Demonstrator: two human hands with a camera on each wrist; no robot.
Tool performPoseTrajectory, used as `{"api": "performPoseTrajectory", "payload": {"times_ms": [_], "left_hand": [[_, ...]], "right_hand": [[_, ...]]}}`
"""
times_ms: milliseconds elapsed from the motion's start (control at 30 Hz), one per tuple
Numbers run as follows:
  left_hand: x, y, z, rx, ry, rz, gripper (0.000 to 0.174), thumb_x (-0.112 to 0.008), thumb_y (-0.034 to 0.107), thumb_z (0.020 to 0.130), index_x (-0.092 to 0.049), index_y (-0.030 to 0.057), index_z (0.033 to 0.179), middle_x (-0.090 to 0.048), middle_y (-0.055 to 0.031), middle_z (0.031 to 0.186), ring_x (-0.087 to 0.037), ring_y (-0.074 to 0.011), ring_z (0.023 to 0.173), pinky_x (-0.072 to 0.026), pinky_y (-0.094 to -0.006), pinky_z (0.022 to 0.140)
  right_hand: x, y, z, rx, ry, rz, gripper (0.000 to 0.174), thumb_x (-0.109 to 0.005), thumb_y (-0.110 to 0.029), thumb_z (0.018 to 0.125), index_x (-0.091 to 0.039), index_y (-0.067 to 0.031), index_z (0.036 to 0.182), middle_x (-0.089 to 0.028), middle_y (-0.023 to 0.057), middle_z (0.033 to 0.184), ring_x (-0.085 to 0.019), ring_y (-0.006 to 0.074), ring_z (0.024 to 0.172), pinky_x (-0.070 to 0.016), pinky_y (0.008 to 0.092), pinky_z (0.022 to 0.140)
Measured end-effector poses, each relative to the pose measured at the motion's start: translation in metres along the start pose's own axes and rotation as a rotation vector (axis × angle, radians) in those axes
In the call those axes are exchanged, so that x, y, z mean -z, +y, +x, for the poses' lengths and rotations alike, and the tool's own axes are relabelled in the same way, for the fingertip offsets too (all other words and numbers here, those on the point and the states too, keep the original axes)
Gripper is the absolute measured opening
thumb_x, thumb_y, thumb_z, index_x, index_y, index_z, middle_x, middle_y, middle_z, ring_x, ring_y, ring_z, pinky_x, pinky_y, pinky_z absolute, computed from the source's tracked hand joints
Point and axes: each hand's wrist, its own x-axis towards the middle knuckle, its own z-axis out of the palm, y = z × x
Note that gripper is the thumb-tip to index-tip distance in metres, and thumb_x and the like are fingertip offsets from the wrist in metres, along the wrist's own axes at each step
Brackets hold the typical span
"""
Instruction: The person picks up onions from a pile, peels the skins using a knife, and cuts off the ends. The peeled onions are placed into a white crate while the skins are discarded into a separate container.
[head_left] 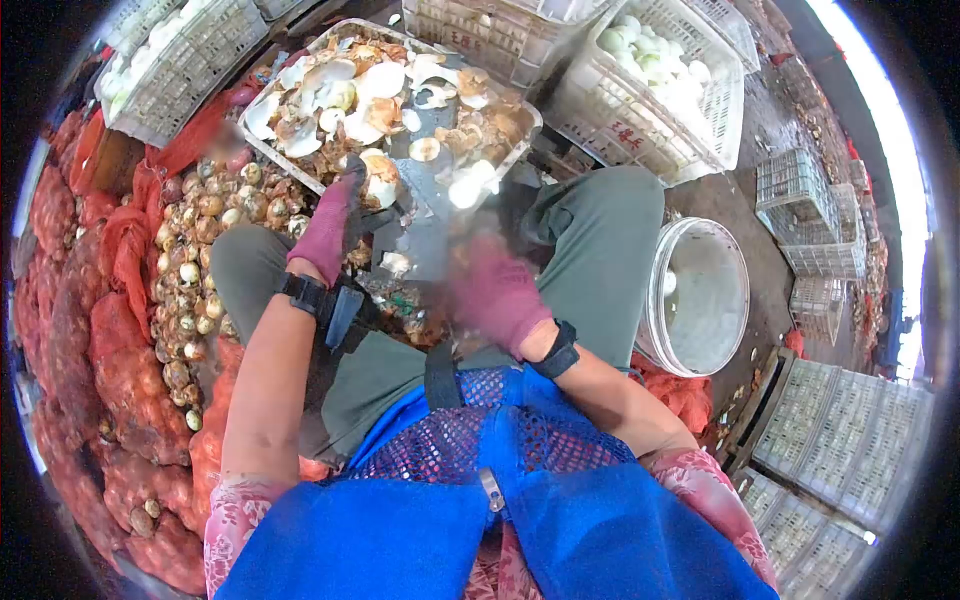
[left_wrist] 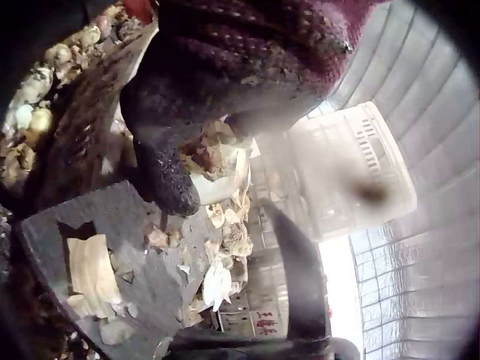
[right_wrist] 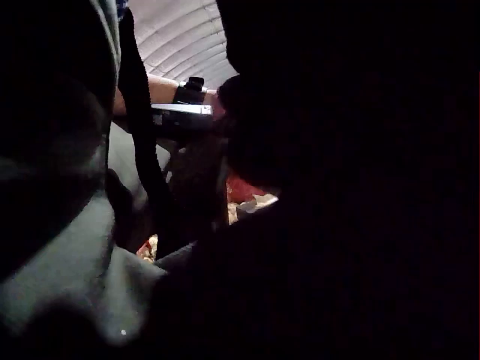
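Note:
My left hand (head_left: 330, 222), in a dark pink glove with blackened fingers, grips a partly peeled onion (head_left: 381, 180) at the near edge of the tray. In the left wrist view its fingers curl over this onion (left_wrist: 216, 186), whose white flesh shows beside brown skin. Below lies a grey board (left_wrist: 150, 255) with scraps of skin. My right hand (head_left: 497, 295), also gloved, is motion-blurred above the board's right side; whether it holds something I cannot tell. A whitish onion (head_left: 473, 186) appears just beyond it. The right wrist view is mostly dark.
Onion skins and pieces fill the tray (head_left: 285, 168) ahead. Unpeeled onions (head_left: 190, 270) and red net bags (head_left: 135, 380) lie left. Crates with peeled onions (head_left: 655, 55) stand at the back right and back left. A white bucket (head_left: 745, 300) is by my right knee.

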Motion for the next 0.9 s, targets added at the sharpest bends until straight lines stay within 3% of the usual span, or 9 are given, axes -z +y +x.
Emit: {"api": "performPoseTrajectory", "payload": {"times_ms": [133, 333, 500, 633, 667, 767, 833, 867, 900], "left_hand": [[-0.006, -0.003, -0.004, 0.003, 0.041, 0.007, 0.048, -0.049, 0.039, 0.094, -0.048, 0.0091, 0.131, -0.056, -0.0065, 0.122, -0.058, -0.0204, 0.102, -0.0488, -0.0351, 0.088], [-0.018, 0.003, -0.002, 0.036, 0.095, 0.03, 0.048, -0.049, 0.04, 0.094, -0.045, 0.0095, 0.13, -0.056, -0.005, 0.117, -0.059, -0.0196, 0.096, -0.0505, -0.0373, 0.085], [-0.038, 0.007, -0.006, 0.084, 0.21, 0.1, 0.041, -0.048, 0.038, 0.095, -0.049, 0.0083, 0.123, -0.055, -0.0095, 0.113, -0.06, -0.0215, 0.092, -0.0549, -0.0334, 0.064], [-0.042, 0.003, -0.007, -0.01, 0.287, 0.172, 0.054, -0.05, 0.047, 0.092, -0.043, 0.0031, 0.122, -0.052, -0.0146, 0.108, -0.061, -0.0226, 0.076, -0.0536, -0.0348, 0.058], [-0.012, -0.016, 0.018, -0.082, 0.261, 0.308, 0.06, -0.05, 0.051, 0.091, -0.039, 0.0035, 0.126, -0.052, -0.0155, 0.106, -0.061, -0.0231, 0.07, -0.0522, -0.0356, 0.055], [-0.036, 0.001, 0.003, -0.018, 0.326, 0.361, 0.061, -0.049, 0.053, 0.091, -0.039, 0.0049, 0.128, -0.053, -0.0158, 0.106, -0.061, -0.0252, 0.074, -0.052, -0.0379, 0.059], [-0.037, 0.001, 0.003, -0.061, 0.29, 0.395, 0.062, -0.049, 0.053, 0.091, -0.038, 0.0049, 0.13, -0.054, -0.0164, 0.108, -0.061, -0.0269, 0.078, -0.0516, -0.0392, 0.061], [-0.037, 0.002, 0.003, -0.11, 0.255, 0.426, 0.063, -0.048, 0.053, 0.091, -0.038, 0.0049, 0.131, -0.054, -0.0169, 0.111, -0.062, -0.0286, 0.081, -0.0512, -0.0406, 0.063], [-0.025, -0.004, 0.013, -0.111, 0.257, 0.428, 0.063, -0.048, 0.053, 0.091, -0.038, 0.0049, 0.131, -0.054, -0.0169, 0.111, -0.062, -0.0286, 0.081, -0.0512, -0.0406, 0.063]], "right_hand": [[-0.017, 0.002, 0.005, 0.054, 0.144, -0.071, 0.039, -0.051, -0.032, 0.091, -0.041, -0.0047, 0.118, -0.06, 0.0201, 0.1, -0.062, 0.0384, 0.088, -0.0492, 0.0479, 0.072], [-0.015, -0.003, 0.01, -0.016, 0.061, -0.075, 0.038, -0.049, -0.03, 0.092, -0.04, -0.003, 0.117, -0.061, 0.0206, 0.096, -0.062, 0.0372, 0.088, -0.0495, 0.047, 0.073], [-0.019, -0.004, 0.016, 0.03, 0.098, -0.131, 0.044, -0.05, -0.025, 0.09, -0.039, 0.0024, 0.122, -0.062, 0.0208, 0.096, -0.064, 0.0357, 0.084, -0.0504, 0.0462, 0.069], [-0.021, -0.009, 0.023, 0.007, 0.112, -0.275, 0.047, -0.049, -0.018, 0.088, -0.038, 0.0071, 0.126, -0.062, 0.0219, 0.089, -0.065, 0.0347, 0.078, -0.0515, 0.0449, 0.064], [-0.021, -0.01, 0.023, 0.008, 0.113, -0.276, 0.047, -0.049, -0.018, 0.088, -0.038, 0.0071, 0.126, -0.062, 0.0219, 0.089, -0.065, 0.0347, 0.078, -0.0515, 0.0449, 0.064], [-0.016, -0.011, 0.025, 0.055, 0.232, -0.313, 0.043, -0.049, -0.016, 0.088, -0.04, 0.0069, 0.123, -0.063, 0.0246, 0.087, -0.066, 0.0336, 0.08, -0.0521, 0.0448, 0.063], [0.003, -0.014, 0.035, 0.01, -0.083, -0.106, 0.041, -0.048, -0.019, 0.09, -0.042, 0.008, 0.12, -0.062, 0.0266, 0.095, -0.065, 0.0348, 0.088, -0.0515, 0.0458, 0.074], [0.017, -0.019, 0.034, 0.007, -0.1, 0.03, 0.037, -0.047, -0.023, 0.092, -0.046, 0.0055, 0.116, -0.063, 0.024, 0.101, -0.063, 0.0366, 0.095, -0.0478, 0.0458, 0.085], [0.008, -0.01, 0.039, 0.01, -0.1, 0.032, 0.037, -0.047, -0.023, 0.092, -0.046, 0.0055, 0.116, -0.063, 0.024, 0.101, -0.063, 0.0366, 0.095, -0.0478, 0.0458, 0.085]]}}
